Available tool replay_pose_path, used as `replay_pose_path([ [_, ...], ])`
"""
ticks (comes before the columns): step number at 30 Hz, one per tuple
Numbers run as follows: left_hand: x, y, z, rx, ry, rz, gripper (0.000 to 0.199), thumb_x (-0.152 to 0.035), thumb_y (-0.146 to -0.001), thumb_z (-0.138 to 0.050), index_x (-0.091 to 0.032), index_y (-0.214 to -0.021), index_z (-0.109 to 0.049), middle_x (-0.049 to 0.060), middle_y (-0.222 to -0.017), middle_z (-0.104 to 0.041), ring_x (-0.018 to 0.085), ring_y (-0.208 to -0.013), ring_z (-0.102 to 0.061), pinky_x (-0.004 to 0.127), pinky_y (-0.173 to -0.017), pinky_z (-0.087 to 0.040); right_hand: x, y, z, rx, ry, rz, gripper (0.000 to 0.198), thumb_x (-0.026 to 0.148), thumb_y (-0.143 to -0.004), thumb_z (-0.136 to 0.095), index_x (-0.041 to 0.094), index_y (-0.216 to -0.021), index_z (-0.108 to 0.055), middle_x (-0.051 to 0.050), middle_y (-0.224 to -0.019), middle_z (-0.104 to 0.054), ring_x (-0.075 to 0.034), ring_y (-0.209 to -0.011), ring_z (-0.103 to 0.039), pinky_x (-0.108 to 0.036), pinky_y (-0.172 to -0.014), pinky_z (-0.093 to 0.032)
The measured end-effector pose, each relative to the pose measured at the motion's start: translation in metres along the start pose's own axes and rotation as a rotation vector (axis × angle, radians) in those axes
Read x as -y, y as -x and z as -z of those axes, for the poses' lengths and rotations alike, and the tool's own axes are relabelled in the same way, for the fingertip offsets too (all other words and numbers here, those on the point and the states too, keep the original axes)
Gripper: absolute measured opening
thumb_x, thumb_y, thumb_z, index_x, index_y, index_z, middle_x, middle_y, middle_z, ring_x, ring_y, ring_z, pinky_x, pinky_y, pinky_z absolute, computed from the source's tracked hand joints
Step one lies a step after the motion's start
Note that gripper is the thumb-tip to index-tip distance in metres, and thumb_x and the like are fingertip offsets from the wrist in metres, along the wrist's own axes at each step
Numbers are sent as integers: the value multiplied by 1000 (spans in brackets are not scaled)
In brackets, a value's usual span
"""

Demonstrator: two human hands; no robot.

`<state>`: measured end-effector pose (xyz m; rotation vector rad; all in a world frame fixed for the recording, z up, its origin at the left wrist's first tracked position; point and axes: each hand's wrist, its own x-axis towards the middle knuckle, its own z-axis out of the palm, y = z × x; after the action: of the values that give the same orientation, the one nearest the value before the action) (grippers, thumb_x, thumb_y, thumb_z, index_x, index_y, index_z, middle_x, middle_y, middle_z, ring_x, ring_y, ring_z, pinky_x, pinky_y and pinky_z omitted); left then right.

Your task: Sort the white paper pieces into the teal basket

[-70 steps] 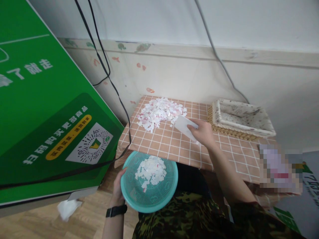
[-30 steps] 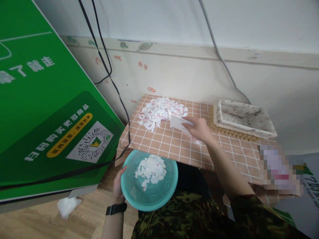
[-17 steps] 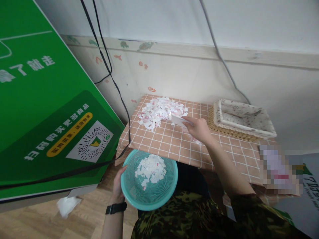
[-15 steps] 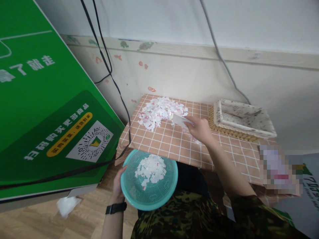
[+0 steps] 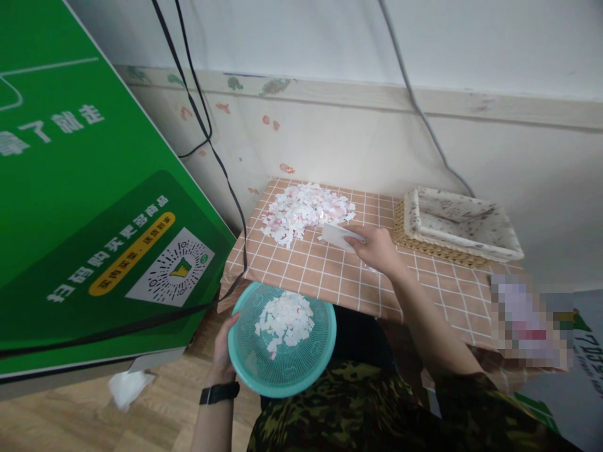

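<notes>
My left hand (image 5: 225, 347) grips the left rim of a round teal plastic basket (image 5: 301, 370), held just below the table's front edge. White paper scraps (image 5: 286, 319) lie in the basket. Over the table, my right hand (image 5: 374, 246) is closed on a flat white card (image 5: 336, 236), its thumb on top. The card's far end is close to a wide heap of white and pinkish paper scraps (image 5: 304, 210) at the back left of the tabletop. A few scraps show under the right hand, partly hidden by it.
A wicker basket with a speckled cloth lining (image 5: 464, 229) stands right on the checked tablecloth (image 5: 301, 267). A large green panel (image 5: 117, 188) rises at the left, with a black strap (image 5: 230, 188) hanging beside it. A white bag (image 5: 129, 388) lies on the floor.
My right hand and the card have shifted slightly left and down, toward the table's front. My left hand and the teal basket have stayed in place.
</notes>
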<state>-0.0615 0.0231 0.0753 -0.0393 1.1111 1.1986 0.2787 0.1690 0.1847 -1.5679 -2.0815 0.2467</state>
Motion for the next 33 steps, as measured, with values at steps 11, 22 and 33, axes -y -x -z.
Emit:
replay_pose_path([
  [11, 0, 2, -2, 7, -1, 4, 15, -21, -68, -64, -12, -77, -72, 10, -74, -74, 29, -75, -68, 39, -71, -54, 5, 1, 2, 41, -89, -3, 30, 27, -78, -56, 25, -106, -66, -2, -99, -70, -22, -87, -65, -35, -79, -50],
  [22, 0, -2, 4, 21, -18, 4, 14, -22, -68, -65, -13, -75, -71, 9, -72, -74, 28, -71, -68, 38, -69, -54, 11, 2, -6, -58, -57, -28, 31, 27, -81, -52, 26, -109, -64, -3, -106, -68, -23, -93, -64, -37, -81, -48],
  [33, 1, -3, 4, 19, -8, 18, 15, -23, -69, -64, -12, -77, -71, 10, -73, -73, 26, -68, -68, 38, -68, -54, 10, 2, -12, -67, 117, -41, 33, 29, -84, -47, 25, -113, -62, -5, -98, -70, -23, -80, -66, -36, -72, -49],
])
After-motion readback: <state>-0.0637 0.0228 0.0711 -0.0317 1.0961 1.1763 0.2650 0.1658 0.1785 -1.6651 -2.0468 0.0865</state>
